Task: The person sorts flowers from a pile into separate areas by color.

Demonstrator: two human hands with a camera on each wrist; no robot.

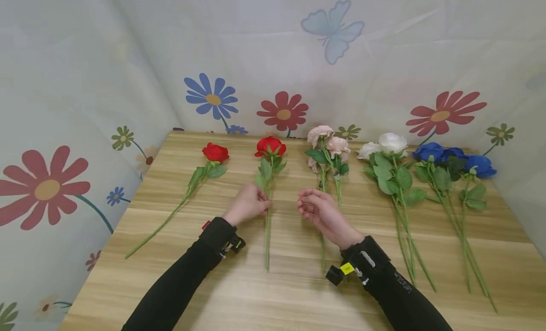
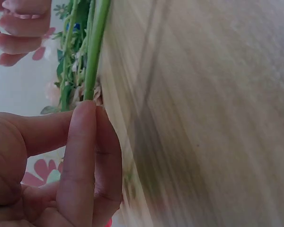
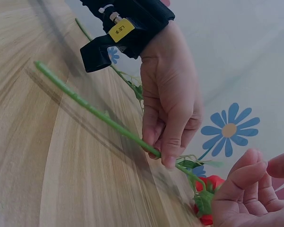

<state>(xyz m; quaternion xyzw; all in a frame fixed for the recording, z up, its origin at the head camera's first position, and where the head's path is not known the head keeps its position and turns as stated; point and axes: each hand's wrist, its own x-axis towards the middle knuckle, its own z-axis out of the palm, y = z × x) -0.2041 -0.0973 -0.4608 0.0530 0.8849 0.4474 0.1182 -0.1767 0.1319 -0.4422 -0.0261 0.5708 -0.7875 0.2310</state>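
My left hand pinches the green stem of a red rose between thumb and fingertips. In the right wrist view the rose's stem runs through that pinch, its lower end slightly above the table. My right hand hovers to the right of it, over the stems of the pink roses. Its fingers are loosely curled and nothing is visible between them. Another red rose lies slanted on the table to the left of my left hand.
White roses and blue roses lie in groups at the right of the wooden table. A curtain printed with flowers and a butterfly stands along the table's back and sides.
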